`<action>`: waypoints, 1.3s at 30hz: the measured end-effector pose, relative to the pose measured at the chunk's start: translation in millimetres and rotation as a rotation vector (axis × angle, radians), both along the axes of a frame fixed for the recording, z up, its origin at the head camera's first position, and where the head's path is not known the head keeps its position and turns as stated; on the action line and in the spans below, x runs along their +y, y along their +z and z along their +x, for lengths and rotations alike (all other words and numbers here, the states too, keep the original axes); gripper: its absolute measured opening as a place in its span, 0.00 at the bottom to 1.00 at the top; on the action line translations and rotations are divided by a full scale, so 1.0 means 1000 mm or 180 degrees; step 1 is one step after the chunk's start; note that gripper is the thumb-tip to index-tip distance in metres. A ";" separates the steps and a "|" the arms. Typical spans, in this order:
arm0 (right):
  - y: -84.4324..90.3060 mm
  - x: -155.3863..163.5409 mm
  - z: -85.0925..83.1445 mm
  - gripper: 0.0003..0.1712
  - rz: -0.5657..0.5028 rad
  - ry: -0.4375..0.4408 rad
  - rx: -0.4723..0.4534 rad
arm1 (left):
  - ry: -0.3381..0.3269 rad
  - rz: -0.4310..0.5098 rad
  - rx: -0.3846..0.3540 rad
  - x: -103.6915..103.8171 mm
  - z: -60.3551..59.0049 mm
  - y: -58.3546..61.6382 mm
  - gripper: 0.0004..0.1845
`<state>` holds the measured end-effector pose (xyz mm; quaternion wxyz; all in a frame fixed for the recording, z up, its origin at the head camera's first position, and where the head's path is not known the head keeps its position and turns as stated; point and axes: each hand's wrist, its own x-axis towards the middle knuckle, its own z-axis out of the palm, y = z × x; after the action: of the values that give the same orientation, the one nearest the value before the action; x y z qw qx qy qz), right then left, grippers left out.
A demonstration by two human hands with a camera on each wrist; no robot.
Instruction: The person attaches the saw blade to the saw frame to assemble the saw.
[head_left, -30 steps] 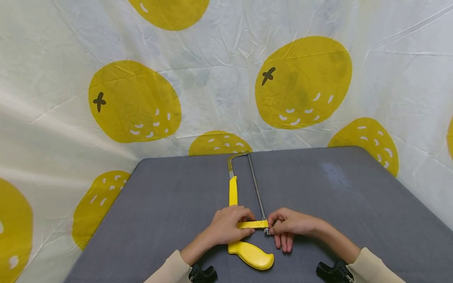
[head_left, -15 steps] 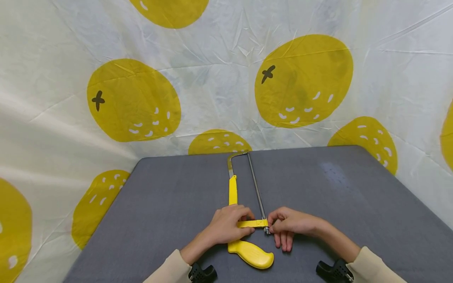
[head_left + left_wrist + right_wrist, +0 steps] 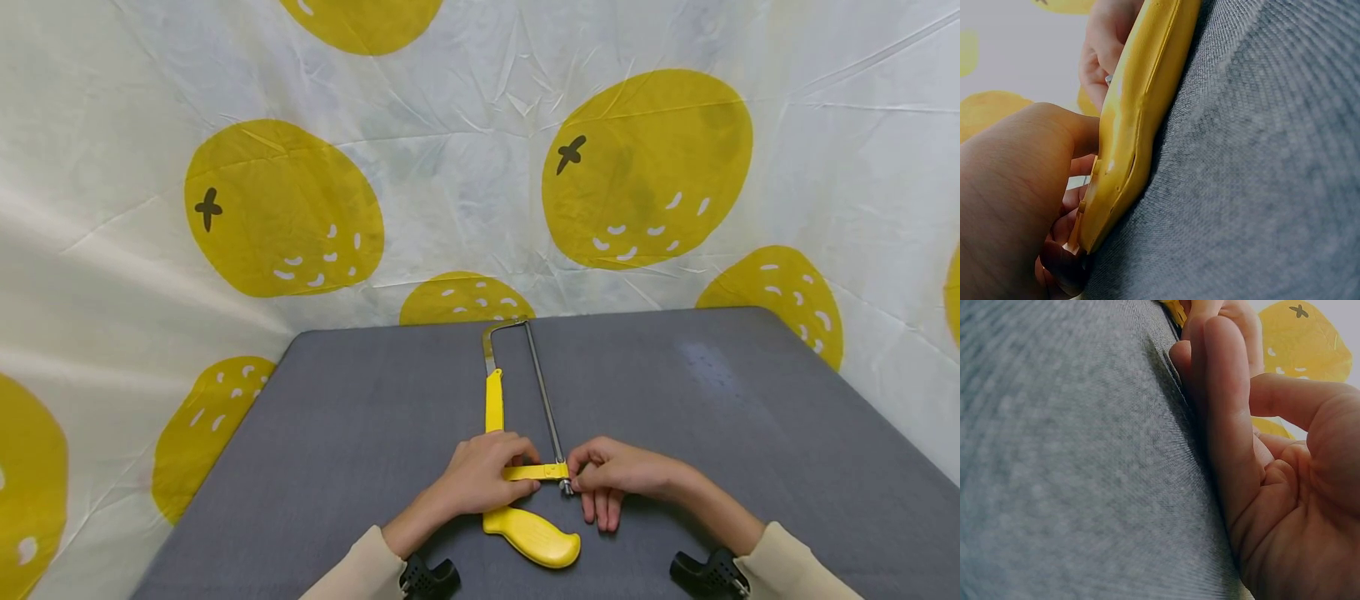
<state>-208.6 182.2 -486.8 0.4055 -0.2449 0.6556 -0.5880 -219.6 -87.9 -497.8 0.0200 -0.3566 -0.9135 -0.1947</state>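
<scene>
A yellow hacksaw (image 3: pixel 535 539) lies flat on the grey table, its bow and blade (image 3: pixel 543 392) reaching toward the far edge. My left hand (image 3: pixel 483 472) grips the yellow frame just beyond the handle, thumb and fingers about the short crosspiece (image 3: pixel 536 472). At that crosspiece's right end, my right hand (image 3: pixel 618 472) pinches the small metal wing nut (image 3: pixel 566 487) between thumb and index finger. Its other fingers lie along the cloth. The left wrist view shows the hacksaw handle (image 3: pixel 1129 119) close up beside the left hand (image 3: pixel 1022 187); the right wrist view hides the nut behind the fingers.
Grey cloth covers the table (image 3: pixel 375 400), with a pale patch (image 3: pixel 708 367) at the right. A white curtain (image 3: pixel 457 192) printed with yellow fruit hangs along the back and both sides. The far end of the hacksaw frame reaches the table's back edge.
Both hands and the hacksaw keep their places. Between my right fingertips the wing nut looks slightly turned. The head view has shifted a little.
</scene>
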 end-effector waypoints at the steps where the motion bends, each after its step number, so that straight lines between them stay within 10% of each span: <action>1: 0.000 0.000 0.000 0.06 -0.0002 0.0003 -0.0005 | 0.0001 0.0001 0.0001 0.000 0.000 0.000 0.10; 39: 0.003 0.003 -0.005 0.06 0.0027 0.0009 0.0053 | 0.0014 -0.0004 -0.0048 0.003 -0.002 0.004 0.10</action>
<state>-213.7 185.6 -483.9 0.4019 -0.2490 0.6611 -0.5826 -221.6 -84.9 -493.5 0.0133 -0.3531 -0.9146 -0.1967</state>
